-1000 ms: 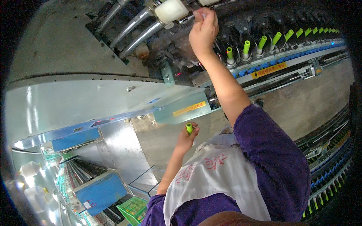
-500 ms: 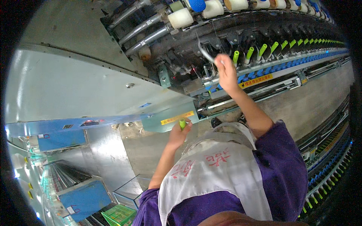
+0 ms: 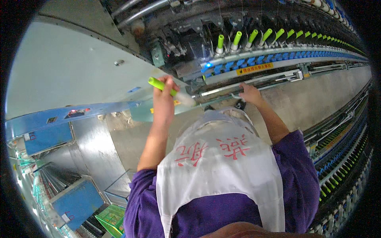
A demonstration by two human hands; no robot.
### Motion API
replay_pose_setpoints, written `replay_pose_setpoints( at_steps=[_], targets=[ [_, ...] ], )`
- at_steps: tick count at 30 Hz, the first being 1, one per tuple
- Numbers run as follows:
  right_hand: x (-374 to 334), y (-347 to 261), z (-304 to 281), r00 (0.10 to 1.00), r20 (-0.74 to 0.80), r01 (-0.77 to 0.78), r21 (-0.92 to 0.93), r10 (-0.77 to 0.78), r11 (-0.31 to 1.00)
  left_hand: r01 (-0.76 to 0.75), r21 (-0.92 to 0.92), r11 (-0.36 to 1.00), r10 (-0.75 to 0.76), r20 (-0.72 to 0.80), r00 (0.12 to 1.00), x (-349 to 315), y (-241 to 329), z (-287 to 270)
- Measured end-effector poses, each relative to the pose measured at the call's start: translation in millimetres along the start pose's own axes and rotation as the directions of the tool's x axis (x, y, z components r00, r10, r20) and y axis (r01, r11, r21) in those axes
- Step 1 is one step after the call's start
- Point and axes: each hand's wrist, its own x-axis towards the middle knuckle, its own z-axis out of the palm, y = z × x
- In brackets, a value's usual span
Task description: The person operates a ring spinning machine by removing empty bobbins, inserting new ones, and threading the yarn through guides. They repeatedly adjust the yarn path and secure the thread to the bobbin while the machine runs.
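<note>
Aslant, green-tipped bobbin (image 3: 156, 83), gripped in left hand (image 3: 163, 91)

A slim, straight tube (image 3: 158, 84), showing bright green on its upper end and white on its lower, blurred end, is resting aslant in the grasp of the left hand (image 3: 163, 94), its green end pointing toward ten o'clock, its white end toward four; at its three o'clock, a thin, pale, curved piece (image 3: 235, 96), perhaps a hook, is sticking out from the right hand (image 3: 251, 95)
</note>
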Motion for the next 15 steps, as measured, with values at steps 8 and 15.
replay_pose_setpoints(
  at_steps=[8,15],
  targets=[
    [3,-13,-11,0.989,0.146,0.045,-0.201,-0.016,0.979,-0.014,-0.263,0.965,0.023,0.031,0.999,5,16,0],
    [-1,-92,-33,0.946,0.264,0.072,0.392,-0.187,0.917,0.026,-0.385,0.923,-0.037,-0.021,0.999,0,9,-14]
  ],
)
